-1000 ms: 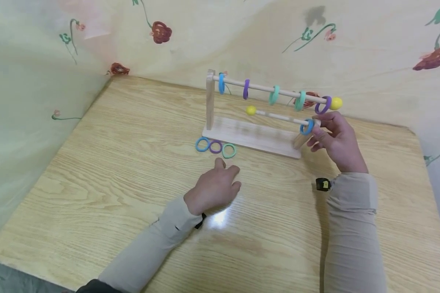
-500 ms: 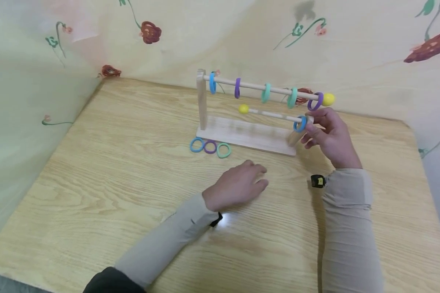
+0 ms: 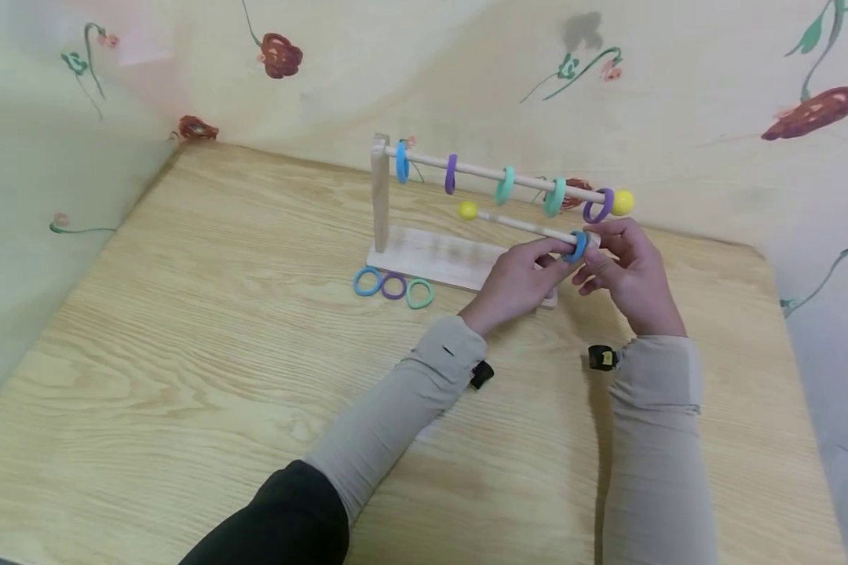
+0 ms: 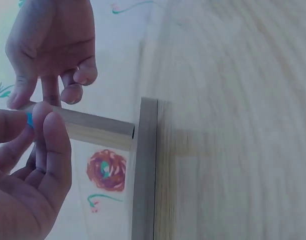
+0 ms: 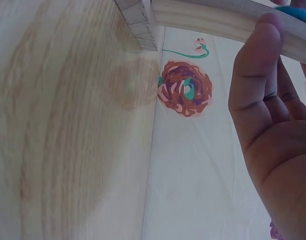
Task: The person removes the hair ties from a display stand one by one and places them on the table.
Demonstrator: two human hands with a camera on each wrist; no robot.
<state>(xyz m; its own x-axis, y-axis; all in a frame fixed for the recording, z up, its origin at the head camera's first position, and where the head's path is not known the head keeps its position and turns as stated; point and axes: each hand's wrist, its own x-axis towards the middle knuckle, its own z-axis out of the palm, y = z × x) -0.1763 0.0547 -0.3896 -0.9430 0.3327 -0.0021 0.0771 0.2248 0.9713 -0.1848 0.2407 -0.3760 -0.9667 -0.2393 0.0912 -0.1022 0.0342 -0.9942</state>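
Note:
A wooden stand (image 3: 424,249) has two rods, each tipped with a yellow ball. On the lower rod (image 3: 519,225), close to its post, hangs a blue ring (image 3: 577,246). My left hand (image 3: 519,282) pinches that ring between thumb and fingers; in the left wrist view only a sliver of blue ring (image 4: 30,120) shows. My right hand (image 3: 632,271) grips the top of the short post (image 5: 213,22), thumb on its near side. Blue, purple and green rings hang spaced along the upper rod (image 3: 480,169).
A blue ring (image 3: 367,281), a purple ring (image 3: 393,286) and a green ring (image 3: 420,293) lie in a row on the wooden table (image 3: 184,353), before the stand's left end. Flowered cloth (image 3: 367,71) rises behind the table.
My left hand has moved right and up from over the table near the loose rings to the blue ring on the lower rod. My right hand keeps its hold on the post.

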